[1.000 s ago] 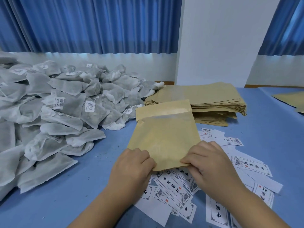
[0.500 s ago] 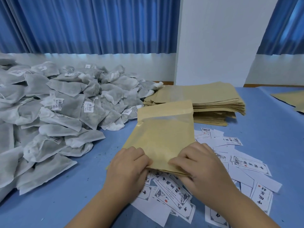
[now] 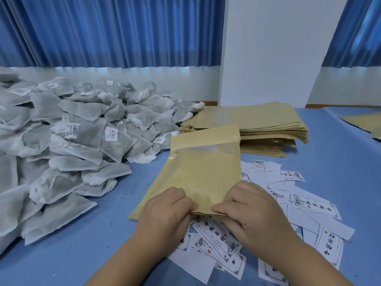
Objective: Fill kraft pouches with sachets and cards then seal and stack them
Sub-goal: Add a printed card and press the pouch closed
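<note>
A flat kraft pouch (image 3: 203, 168) with a clear window strip near its far end lies tilted in front of me on the blue table (image 3: 82, 254). My left hand (image 3: 165, 211) and my right hand (image 3: 251, 207) both pinch its near edge, fingertips close together. A big heap of white sachets (image 3: 72, 141) with small labels fills the left side. Printed white cards (image 3: 299, 205) lie scattered under and right of the pouch. A stack of empty kraft pouches (image 3: 257, 124) sits behind it.
More kraft pouches (image 3: 365, 120) lie at the far right table edge. A white pillar (image 3: 274, 48) and blue curtains (image 3: 113, 32) stand behind the table. Small dark crumbs dot the table near the sachets.
Both hands have slid closer together along the pouch's near edge, and the pouch has shifted slightly left and tilted. Its near edge looks slightly parted now.
</note>
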### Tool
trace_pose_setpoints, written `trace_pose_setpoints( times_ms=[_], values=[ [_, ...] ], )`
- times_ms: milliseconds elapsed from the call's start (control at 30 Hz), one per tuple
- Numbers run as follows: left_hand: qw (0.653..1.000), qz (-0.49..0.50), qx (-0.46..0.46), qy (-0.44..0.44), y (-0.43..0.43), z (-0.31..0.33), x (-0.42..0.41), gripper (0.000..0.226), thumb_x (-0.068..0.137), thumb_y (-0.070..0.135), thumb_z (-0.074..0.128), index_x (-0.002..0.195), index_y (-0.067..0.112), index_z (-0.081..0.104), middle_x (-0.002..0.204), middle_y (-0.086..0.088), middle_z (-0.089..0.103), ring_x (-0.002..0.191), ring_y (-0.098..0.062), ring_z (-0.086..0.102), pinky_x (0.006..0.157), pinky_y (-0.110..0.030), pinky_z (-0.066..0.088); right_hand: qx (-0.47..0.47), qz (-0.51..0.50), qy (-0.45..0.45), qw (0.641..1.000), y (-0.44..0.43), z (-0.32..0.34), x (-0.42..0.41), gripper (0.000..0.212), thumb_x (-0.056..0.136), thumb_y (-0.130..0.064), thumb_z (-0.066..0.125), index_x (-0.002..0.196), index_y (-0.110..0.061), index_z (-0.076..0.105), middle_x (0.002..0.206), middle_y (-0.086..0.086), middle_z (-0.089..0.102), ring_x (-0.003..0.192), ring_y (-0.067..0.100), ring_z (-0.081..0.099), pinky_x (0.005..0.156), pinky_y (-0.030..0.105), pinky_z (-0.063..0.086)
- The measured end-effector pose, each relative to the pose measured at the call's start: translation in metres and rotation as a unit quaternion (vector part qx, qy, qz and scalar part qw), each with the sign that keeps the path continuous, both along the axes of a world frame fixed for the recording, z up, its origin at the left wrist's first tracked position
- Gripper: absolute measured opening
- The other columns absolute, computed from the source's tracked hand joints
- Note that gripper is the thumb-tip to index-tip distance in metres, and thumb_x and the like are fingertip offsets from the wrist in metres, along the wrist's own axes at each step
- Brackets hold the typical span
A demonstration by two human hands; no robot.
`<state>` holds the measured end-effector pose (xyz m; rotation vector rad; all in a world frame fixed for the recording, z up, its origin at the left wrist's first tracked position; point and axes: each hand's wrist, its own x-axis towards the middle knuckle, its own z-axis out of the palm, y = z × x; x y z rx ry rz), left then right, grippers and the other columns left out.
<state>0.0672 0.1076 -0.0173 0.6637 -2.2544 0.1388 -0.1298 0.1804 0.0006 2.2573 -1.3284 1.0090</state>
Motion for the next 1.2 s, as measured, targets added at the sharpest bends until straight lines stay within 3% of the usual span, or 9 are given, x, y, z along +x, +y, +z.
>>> trace_pose_setpoints(
  times_ms=[267, 400, 533, 633, 700, 733, 800, 900, 1200],
  values=[
    [0.998, 0.043, 0.009, -0.041, -0.009, 0.001, 0.016, 0.017, 0.076, 0.014, 0.062, 0.089, 0.013, 0.073, 0.083, -0.001, 0.062, 0.069, -0.025, 0.057, 0.061, -0.031, 0.044, 0.016, -0.067, -0.118, 0.991, 0.002, 0.001, -0.024, 0.016, 0.076, -0.010, 0.068, 0.087, -0.016, 0.079, 0.076, -0.008, 0.064, 0.079, 0.013, 0.052, 0.072, 0.023, 0.044],
    [0.972, 0.154, 0.153, 0.092, -0.020, 0.002, 0.035, 0.032, 0.070, -0.001, 0.073, 0.095, 0.019, 0.072, 0.094, 0.002, 0.059, 0.084, -0.019, 0.058, 0.076, -0.025, 0.047, 0.132, -0.080, -0.326, 0.933, 0.005, 0.010, -0.027, 0.031, 0.082, -0.058, 0.053, 0.081, -0.038, 0.077, 0.107, -0.023, 0.059, 0.109, -0.005, 0.046, 0.086, 0.011, 0.036],
    [0.829, 0.150, 0.421, 0.337, -0.024, 0.001, 0.035, 0.046, 0.078, 0.009, 0.076, 0.104, 0.043, 0.057, 0.102, 0.023, 0.064, 0.092, 0.005, 0.062, 0.068, -0.009, 0.046, 0.242, -0.131, -0.487, 0.829, -0.001, 0.010, -0.024, 0.052, 0.075, -0.077, 0.048, 0.117, -0.048, 0.059, 0.125, -0.029, 0.050, 0.109, -0.012, 0.052, 0.086, 0.018, 0.045],
    [0.592, -0.041, 0.593, 0.545, -0.028, 0.004, 0.032, 0.032, 0.091, -0.001, 0.050, 0.117, 0.017, 0.056, 0.105, -0.007, 0.074, 0.092, -0.030, 0.072, 0.069, -0.035, 0.060, 0.393, -0.020, -0.677, 0.622, -0.006, 0.004, -0.022, 0.062, 0.074, -0.045, 0.069, 0.130, -0.022, 0.052, 0.121, 0.002, 0.066, 0.098, 0.022, 0.069, 0.084, 0.038, 0.054],
    [0.519, -0.099, 0.617, 0.583, -0.030, 0.007, 0.036, 0.026, 0.094, 0.011, 0.042, 0.117, 0.007, 0.054, 0.105, -0.018, 0.071, 0.091, -0.042, 0.069, 0.073, -0.052, 0.058, 0.439, 0.090, -0.738, 0.504, -0.004, 0.006, -0.016, 0.047, 0.082, -0.023, 0.065, 0.123, -0.003, 0.055, 0.111, 0.020, 0.069, 0.086, 0.030, 0.071, 0.068, 0.035, 0.059],
    [0.505, -0.120, 0.624, 0.584, -0.031, 0.008, 0.038, 0.028, 0.095, 0.022, 0.041, 0.113, 0.006, 0.055, 0.099, -0.017, 0.071, 0.090, -0.042, 0.069, 0.076, -0.055, 0.057, 0.457, 0.117, -0.731, 0.493, -0.002, 0.007, -0.011, 0.042, 0.084, -0.017, 0.063, 0.122, 0.000, 0.056, 0.110, 0.024, 0.068, 0.083, 0.030, 0.070, 0.063, 0.032, 0.058],
    [0.500, -0.145, 0.636, 0.570, -0.032, 0.009, 0.041, 0.044, 0.093, 0.044, 0.044, 0.112, 0.007, 0.057, 0.087, -0.014, 0.068, 0.090, -0.041, 0.070, 0.080, -0.058, 0.055, 0.471, 0.132, -0.697, 0.524, -0.001, 0.006, -0.003, 0.040, 0.083, -0.006, 0.064, 0.122, -0.001, 0.056, 0.110, 0.026, 0.067, 0.081, 0.032, 0.069, 0.061, 0.031, 0.058],
    [0.518, -0.169, 0.653, 0.527, -0.024, 0.016, 0.038, 0.063, 0.086, 0.056, 0.049, 0.125, 0.007, 0.058, 0.110, -0.021, 0.068, 0.092, -0.038, 0.070, 0.071, -0.048, 0.060, 0.443, 0.119, -0.652, 0.603, 0.002, 0.005, 0.008, 0.051, 0.077, 0.007, 0.067, 0.123, -0.011, 0.054, 0.106, 0.023, 0.069, 0.080, 0.033, 0.067, 0.065, 0.035, 0.057],
    [0.500, -0.215, 0.698, 0.465, -0.009, 0.026, 0.012, 0.051, 0.076, 0.003, 0.047, 0.128, 0.003, 0.051, 0.115, -0.025, 0.066, 0.077, -0.038, 0.071, 0.055, -0.046, 0.059, 0.335, 0.095, -0.638, 0.687, 0.042, 0.023, -0.011, 0.060, 0.064, -0.006, 0.063, 0.121, -0.024, 0.057, 0.096, 0.012, 0.072, 0.069, 0.023, 0.063, 0.055, 0.029, 0.050]
  ],
)
